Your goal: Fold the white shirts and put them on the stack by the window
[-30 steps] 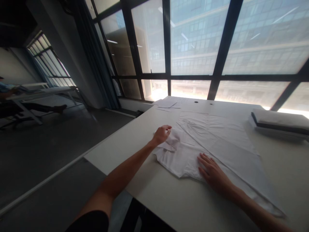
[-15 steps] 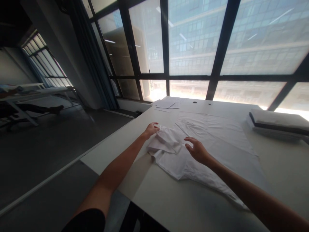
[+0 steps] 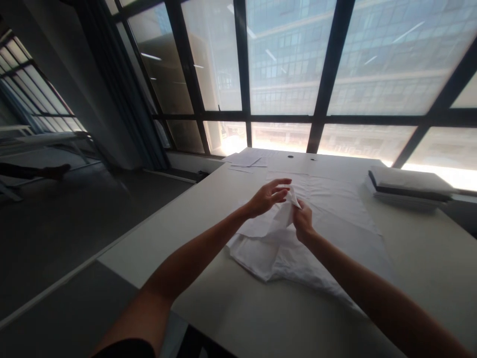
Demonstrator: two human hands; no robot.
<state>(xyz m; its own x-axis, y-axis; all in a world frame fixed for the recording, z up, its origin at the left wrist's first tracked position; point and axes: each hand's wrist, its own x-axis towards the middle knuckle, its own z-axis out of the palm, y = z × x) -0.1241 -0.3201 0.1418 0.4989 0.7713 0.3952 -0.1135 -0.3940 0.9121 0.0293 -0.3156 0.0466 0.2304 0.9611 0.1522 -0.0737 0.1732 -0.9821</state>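
On the table (image 3: pixel 428 258), right hand (image 3: pixel 302 220) grips the shirt's (image 3: pixel 335 211) raised corner; left hand (image 3: pixel 267 197), opened, touches it.

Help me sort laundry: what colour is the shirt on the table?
The shirt is plain white; head view.

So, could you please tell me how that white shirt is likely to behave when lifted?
Probably floppy: the white shirt droops in folds between the left hand and right hand. Likely light, since fingers alone raise it.
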